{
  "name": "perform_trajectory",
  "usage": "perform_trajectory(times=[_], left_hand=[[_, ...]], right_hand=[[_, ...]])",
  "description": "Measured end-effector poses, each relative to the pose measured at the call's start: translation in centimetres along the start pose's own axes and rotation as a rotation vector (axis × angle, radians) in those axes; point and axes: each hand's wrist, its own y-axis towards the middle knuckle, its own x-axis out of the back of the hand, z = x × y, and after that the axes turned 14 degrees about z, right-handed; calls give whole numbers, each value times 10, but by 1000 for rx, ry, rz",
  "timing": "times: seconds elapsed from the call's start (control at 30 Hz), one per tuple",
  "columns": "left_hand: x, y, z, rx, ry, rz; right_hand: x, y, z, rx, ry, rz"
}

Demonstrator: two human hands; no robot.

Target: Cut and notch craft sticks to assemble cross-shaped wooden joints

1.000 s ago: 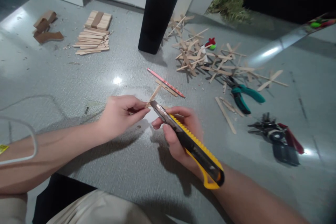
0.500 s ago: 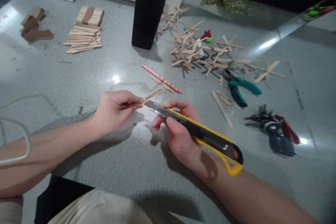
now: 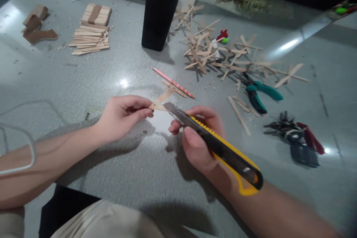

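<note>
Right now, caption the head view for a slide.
Left hand pinches a wooden stick; right hand holds a yellow utility knife at it.

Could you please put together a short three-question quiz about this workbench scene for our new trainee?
1. True or false: the right hand holds a yellow utility knife.
2. What does the left hand pinch? A) a pencil B) a wooden stick C) pliers
3. Fill in: the teal-handled pliers lie on the ____ side of the knife.

Key:
1. True; the grip is closed round the handle, blade pointing at the wooden stick.
2. B; the pink pencil lies on the grey surface beyond the hands.
3. Right.
</note>
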Motion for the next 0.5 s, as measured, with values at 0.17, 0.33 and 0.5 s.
perform_trajectory(times=[0.17, 0.33, 0.5], left_hand=[[4, 1, -1, -60, 5, 106], [9, -2, 0, -143, 268, 117], [9, -4, 0, -226, 363, 100]], right_hand=[[5, 10, -2, -37, 80, 4], [7, 23, -4, -35, 314, 18], [13, 29, -9, -131, 459, 162]])
